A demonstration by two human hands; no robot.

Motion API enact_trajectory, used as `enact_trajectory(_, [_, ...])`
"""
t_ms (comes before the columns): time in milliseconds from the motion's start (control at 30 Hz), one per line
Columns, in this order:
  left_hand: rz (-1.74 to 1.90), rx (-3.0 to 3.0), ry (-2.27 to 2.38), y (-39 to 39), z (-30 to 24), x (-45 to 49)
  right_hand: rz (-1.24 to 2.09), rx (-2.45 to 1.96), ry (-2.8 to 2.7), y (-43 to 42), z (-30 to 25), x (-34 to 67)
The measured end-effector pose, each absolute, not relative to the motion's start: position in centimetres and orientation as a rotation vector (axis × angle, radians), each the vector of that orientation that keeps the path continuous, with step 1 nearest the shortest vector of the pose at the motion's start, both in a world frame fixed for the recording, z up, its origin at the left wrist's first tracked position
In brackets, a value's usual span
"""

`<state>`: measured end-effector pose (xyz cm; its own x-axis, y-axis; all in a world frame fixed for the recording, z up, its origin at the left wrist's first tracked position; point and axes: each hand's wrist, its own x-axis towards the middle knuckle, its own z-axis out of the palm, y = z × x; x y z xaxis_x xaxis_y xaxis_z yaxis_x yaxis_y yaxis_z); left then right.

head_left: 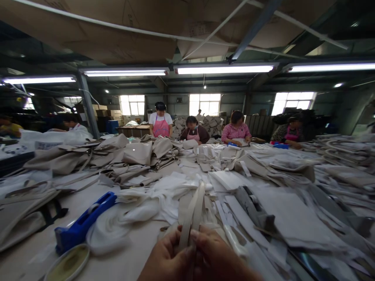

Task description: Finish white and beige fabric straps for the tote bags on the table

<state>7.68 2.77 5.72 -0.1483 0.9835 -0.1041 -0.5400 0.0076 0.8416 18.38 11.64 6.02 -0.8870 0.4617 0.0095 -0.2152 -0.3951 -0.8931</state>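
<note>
My left hand (166, 255) and my right hand (218, 255) meet at the bottom centre of the head view. Both are closed, pinching a beige fabric strap (193, 212) that rises between them and leads away over the table. The strap looks doubled, two bands lying side by side. White soft fabric (137, 212) lies just left of the strap. Flat white and grey fabric pieces (288, 220) are spread to the right of my hands.
A blue tape dispenser (83, 224) and a round shallow dish (68, 263) sit at the left front. Piles of beige bags (129, 158) cover the long table. Several people (160, 121) in aprons work at the far end. More stacks (345, 154) fill the right.
</note>
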Motion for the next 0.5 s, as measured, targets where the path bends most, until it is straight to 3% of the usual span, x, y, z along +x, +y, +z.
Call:
enact_trajectory(67, [1.502,0.652,0.946,3.0,6.6,7.9,2.407,-0.411,-1.222,11.4,6.1,17.8])
enact_trajectory(233, [1.337,0.636,1.067,2.6,7.1,7.4,2.150,-0.578,-1.174,14.4,8.3,17.0])
enact_trajectory(500, [1.115,0.631,1.117,0.7,6.3,5.7,2.081,-0.558,-0.916,20.2,9.0,17.7])
